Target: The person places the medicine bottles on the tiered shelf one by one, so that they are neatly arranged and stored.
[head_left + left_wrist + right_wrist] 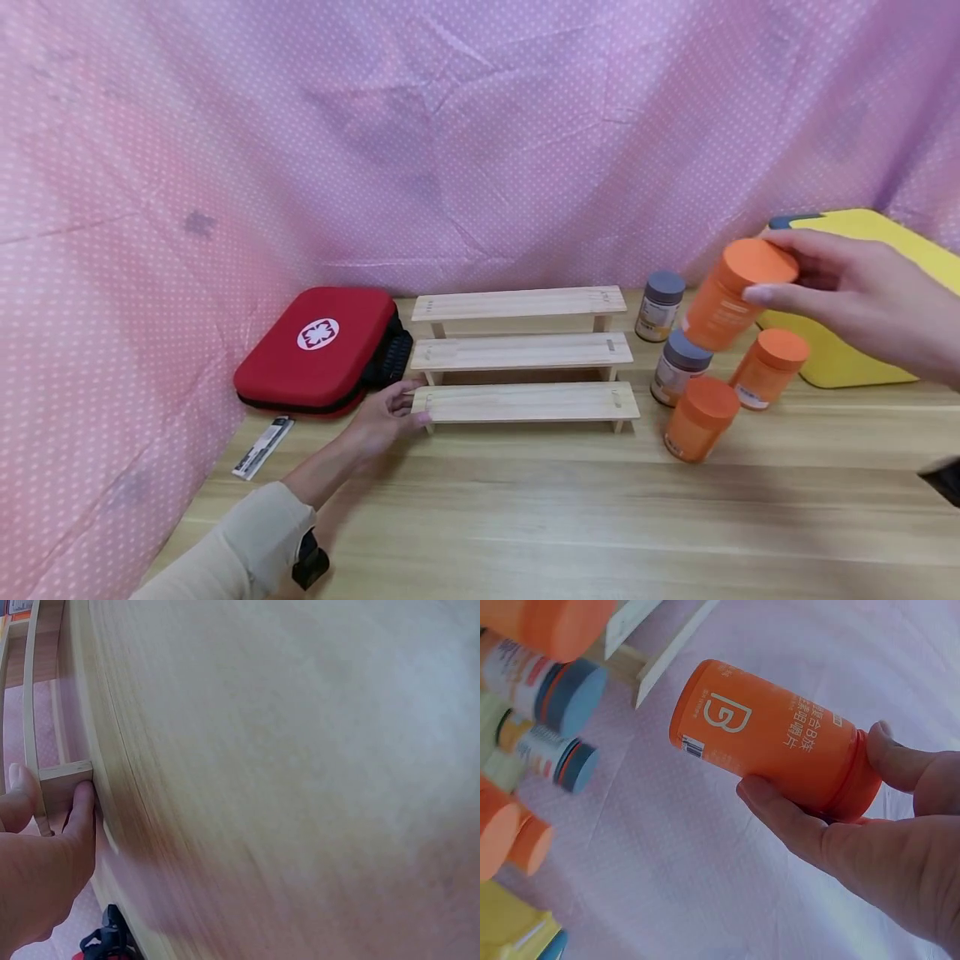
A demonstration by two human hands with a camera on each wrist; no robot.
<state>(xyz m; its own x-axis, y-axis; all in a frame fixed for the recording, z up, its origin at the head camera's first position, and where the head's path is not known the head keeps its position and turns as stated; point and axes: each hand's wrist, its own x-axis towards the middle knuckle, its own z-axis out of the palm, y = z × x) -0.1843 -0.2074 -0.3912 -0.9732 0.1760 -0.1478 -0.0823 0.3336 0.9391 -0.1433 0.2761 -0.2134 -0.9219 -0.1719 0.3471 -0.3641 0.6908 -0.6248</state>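
My right hand [862, 292] grips an orange bottle [720, 304] by its lid end, tilted and raised above the table. In the right wrist view, white lettering and a barcode show on that bottle [765, 739], with the thumb and a finger on opposite sides. My left hand [382, 417] pinches the left end of the lowest tier of a three-step wooden rack [525, 403]. Seen from the left wrist, the thumb lies on the board and a finger touches the end support [67, 780]. Below the raised bottle stand grey-lidded bottles [660, 308] and more orange bottles [701, 421].
A red first-aid case [315, 350] lies left of the rack, with a small white packet [262, 447] in front. A yellow case [840, 362] stands at the right, partly behind my right hand. Pink dotted cloth [480, 150] hangs behind the wooden table [525, 517].
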